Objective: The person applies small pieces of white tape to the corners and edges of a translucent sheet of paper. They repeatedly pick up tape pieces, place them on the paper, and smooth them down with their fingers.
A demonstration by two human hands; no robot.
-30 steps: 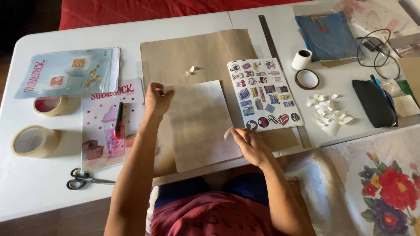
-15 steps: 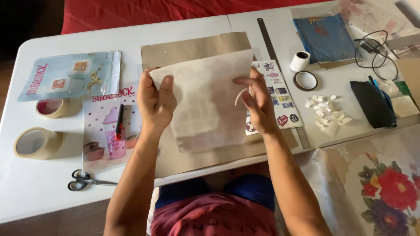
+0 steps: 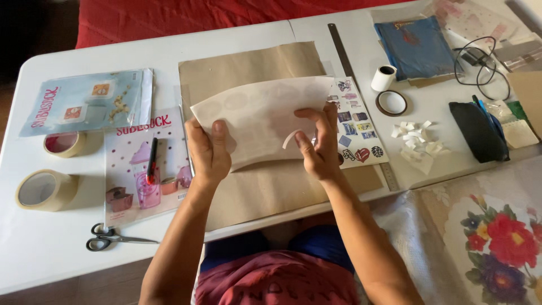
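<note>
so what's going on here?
A person at a white table holds a pale sheet up with both hands, left hand on its left edge, right hand pinching a small curled strip at its right side. Brown paper lies under it, a sticker sheet to the right. Tape rolls and scissors lie untouched at left.

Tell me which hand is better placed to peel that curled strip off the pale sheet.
Probably the right hand: its fingers are pinched at the curled strip, while the left hand only grips the pale sheet at its left edge.
</note>
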